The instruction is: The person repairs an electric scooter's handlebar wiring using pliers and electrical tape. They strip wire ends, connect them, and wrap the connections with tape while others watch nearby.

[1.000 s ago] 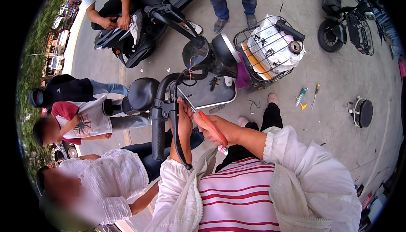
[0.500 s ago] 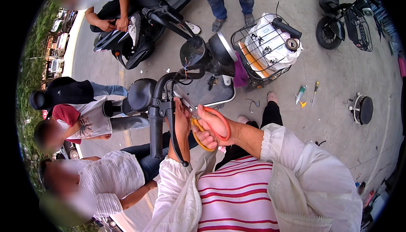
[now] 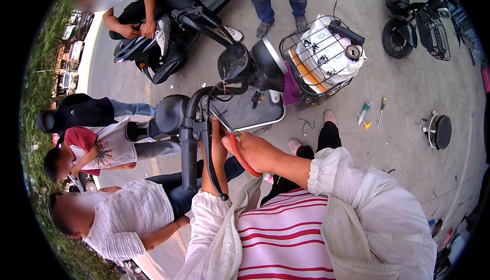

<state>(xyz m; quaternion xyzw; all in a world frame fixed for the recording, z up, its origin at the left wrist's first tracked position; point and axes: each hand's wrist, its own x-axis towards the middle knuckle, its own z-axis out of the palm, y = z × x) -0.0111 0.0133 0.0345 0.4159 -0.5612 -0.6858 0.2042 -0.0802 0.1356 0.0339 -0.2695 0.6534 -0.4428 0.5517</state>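
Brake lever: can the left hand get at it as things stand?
Probably yes. The left hand is already up at the handlebar, right beside the brake lever, with nothing between them. The right hand holds red-handled pliers just beside it.

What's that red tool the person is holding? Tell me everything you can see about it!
The red-handled tool looks like pliers or cutters. Its curved handles seem coated in red or orange rubber or plastic, and slim grey metal jaws point up and left toward the scooter's black handlebar and its cables. The right hand grips the handles; the left hand is just beside the jaws. Whether the tips pinch anything is too small to tell.
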